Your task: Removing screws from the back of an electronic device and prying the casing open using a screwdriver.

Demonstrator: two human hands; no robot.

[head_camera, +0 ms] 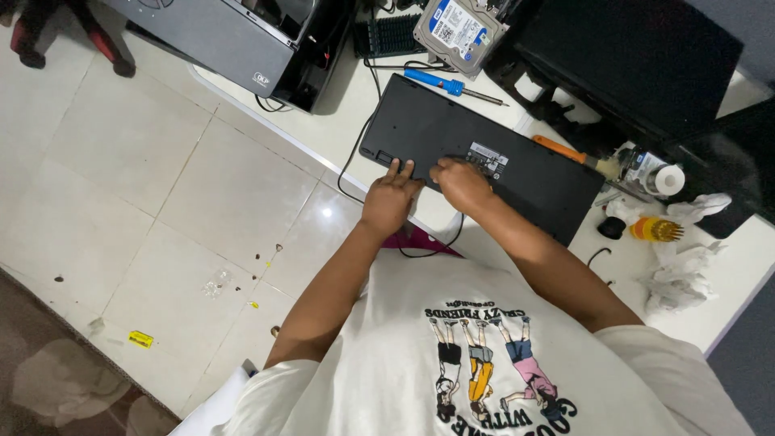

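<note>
View from my head camera, read left to right. At far left lay a pale tiled floor (121, 161) with small scraps on it, among them a small yellow object (140, 339). Above it, a grey computer case (218, 40) sat at the corner of the white table (726, 274). My left hand (389, 200) rested on the near edge of a black keyboard (476, 149) that lay face down on the table, its fingers (397, 169) extended and flat on the plastic, gripping nothing. Just beside it, my right hand (460, 184) was curled with the knuckles up, its fingertips pressed to the keyboard's underside near a small label (488, 155); whether they pinched anything I could not tell. The keyboard's black cable (355, 153) ran off its left end and looped back under my arms. Beyond the keyboard lay a blue-handled screwdriver (442, 83) and a bare hard drive (458, 31). To the right of the keyboard were an orange-handled tool (559, 149), a yellow ribbed handle (655, 230), a small black round part (611, 228) and crumpled white tissues (682, 278).
</note>
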